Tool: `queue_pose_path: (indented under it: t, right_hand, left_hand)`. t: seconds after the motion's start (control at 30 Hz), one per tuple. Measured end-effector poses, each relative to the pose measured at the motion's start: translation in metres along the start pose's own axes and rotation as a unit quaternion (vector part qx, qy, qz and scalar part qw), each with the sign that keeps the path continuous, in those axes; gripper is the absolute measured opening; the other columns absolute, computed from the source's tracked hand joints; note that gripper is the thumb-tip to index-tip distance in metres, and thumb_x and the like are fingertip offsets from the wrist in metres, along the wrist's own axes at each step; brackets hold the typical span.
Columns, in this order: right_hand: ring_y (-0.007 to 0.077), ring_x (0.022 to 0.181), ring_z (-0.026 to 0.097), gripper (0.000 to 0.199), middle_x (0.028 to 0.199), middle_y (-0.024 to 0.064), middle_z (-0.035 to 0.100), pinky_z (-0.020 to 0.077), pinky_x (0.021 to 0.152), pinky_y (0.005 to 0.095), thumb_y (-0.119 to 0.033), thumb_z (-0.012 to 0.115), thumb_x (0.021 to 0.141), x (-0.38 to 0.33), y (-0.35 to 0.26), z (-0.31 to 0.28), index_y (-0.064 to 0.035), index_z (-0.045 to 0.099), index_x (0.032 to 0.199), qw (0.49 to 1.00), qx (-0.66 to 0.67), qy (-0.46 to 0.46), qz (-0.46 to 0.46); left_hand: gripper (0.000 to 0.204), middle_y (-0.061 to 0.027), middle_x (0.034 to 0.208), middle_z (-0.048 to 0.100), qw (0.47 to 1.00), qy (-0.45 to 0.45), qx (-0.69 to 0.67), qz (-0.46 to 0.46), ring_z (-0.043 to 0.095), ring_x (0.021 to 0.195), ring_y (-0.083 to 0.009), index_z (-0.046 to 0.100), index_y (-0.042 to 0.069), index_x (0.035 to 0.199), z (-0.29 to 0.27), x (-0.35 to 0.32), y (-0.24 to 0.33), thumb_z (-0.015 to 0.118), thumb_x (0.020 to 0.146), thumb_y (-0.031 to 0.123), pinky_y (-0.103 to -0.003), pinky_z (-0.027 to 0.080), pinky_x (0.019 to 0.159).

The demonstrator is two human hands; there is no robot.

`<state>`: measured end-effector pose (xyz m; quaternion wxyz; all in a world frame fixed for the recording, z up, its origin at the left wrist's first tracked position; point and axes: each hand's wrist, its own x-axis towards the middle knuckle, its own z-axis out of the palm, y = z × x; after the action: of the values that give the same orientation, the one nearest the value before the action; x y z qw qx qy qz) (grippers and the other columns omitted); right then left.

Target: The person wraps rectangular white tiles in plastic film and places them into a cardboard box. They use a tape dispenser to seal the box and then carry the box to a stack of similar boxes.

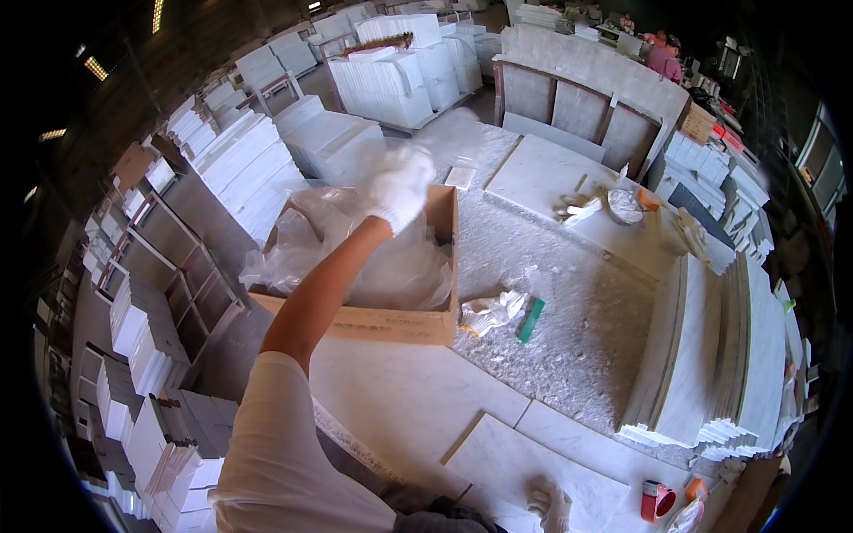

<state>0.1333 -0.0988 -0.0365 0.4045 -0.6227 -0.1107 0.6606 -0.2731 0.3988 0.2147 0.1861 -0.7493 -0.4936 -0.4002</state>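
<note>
Above, the left hand [400, 185] lifts clear plastic [355, 240] inside the cardboard box [391, 324].

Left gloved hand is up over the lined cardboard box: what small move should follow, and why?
Probably lower the left hand to press the clear plastic liner down inside the cardboard box. The liner billows above the rim, and the hand hovers, blurred, right over it.

Matt brown cardboard box [391, 322], glossy crinkled clear plastic liner [391, 266], white knit cloth glove [402, 185].
</note>
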Motion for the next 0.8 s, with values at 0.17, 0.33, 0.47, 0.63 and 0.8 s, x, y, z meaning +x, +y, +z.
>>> queue_pose_path:
  t: [0.17, 0.33, 0.47, 0.63, 0.8]
  right_hand:
    - [0.0229, 0.062, 0.067, 0.047, 0.084, 0.0163, 0.068, 0.0549, 0.048, 0.033, -0.037, 0.053, 0.097, -0.017, -0.013, 0.012, 0.006, 0.06, 0.116, 0.998, 0.012, 0.068, 0.016]
    - [0.023, 0.084, 0.07, 0.047, 0.105, 0.0165, 0.07, 0.0567, 0.064, 0.0332, -0.037, 0.048, 0.101, -0.008, -0.002, -0.01, 0.0041, 0.06, 0.121, 0.999, 0.048, -0.011, -0.015]
    - [0.0309, 0.116, 0.06, 0.063, 0.137, 0.0187, 0.054, 0.0535, 0.091, 0.043, -0.045, 0.047, 0.101, -0.011, -0.004, -0.025, 0.0038, 0.042, 0.142, 0.986, 0.044, -0.096, -0.127]
    - [0.0327, 0.129, 0.045, 0.105, 0.147, 0.0158, 0.038, 0.0358, 0.108, 0.0513, -0.076, 0.05, 0.083, -0.014, 0.01, -0.023, -0.0077, 0.015, 0.154, 0.945, 0.213, -0.208, -0.133]
    - [0.021, 0.108, 0.059, 0.069, 0.121, 0.0078, 0.061, 0.0497, 0.09, 0.0435, -0.058, 0.065, 0.087, -0.033, 0.027, -0.013, -0.0097, 0.052, 0.134, 0.93, 0.286, -0.207, -0.1]
  left_hand:
    - [0.01, -0.0079, 0.12, 0.061, 0.992, -0.032, -0.099, 0.065, 0.053, 0.116, -0.0309, 0.058, 0.011, 0.082, -0.028, -0.017, 0.103, 0.06, 0.089, 0.018, -0.043, 0.04, 0.1]
    - [0.017, -0.0072, 0.129, 0.057, 0.925, -0.149, -0.293, 0.188, 0.049, 0.127, -0.0275, 0.065, 0.01, 0.096, -0.048, -0.101, 0.249, 0.07, 0.08, 0.014, -0.042, 0.044, 0.103]
    - [0.019, -0.0057, 0.127, 0.059, 0.868, -0.239, -0.365, 0.236, 0.051, 0.125, -0.0262, 0.068, 0.01, 0.099, -0.038, -0.198, 0.327, 0.069, 0.081, 0.015, -0.041, 0.044, 0.104]
    - [0.024, -0.0044, 0.128, 0.06, 0.828, -0.321, -0.453, 0.073, 0.053, 0.123, -0.0255, 0.068, 0.009, 0.105, -0.067, -0.296, 0.373, 0.068, 0.083, 0.015, -0.04, 0.044, 0.104]
    - [0.032, -0.0042, 0.122, 0.061, 0.833, -0.275, -0.446, 0.179, 0.059, 0.113, -0.0272, 0.066, 0.013, 0.111, -0.082, -0.336, 0.384, 0.072, 0.08, 0.012, -0.039, 0.051, 0.093]
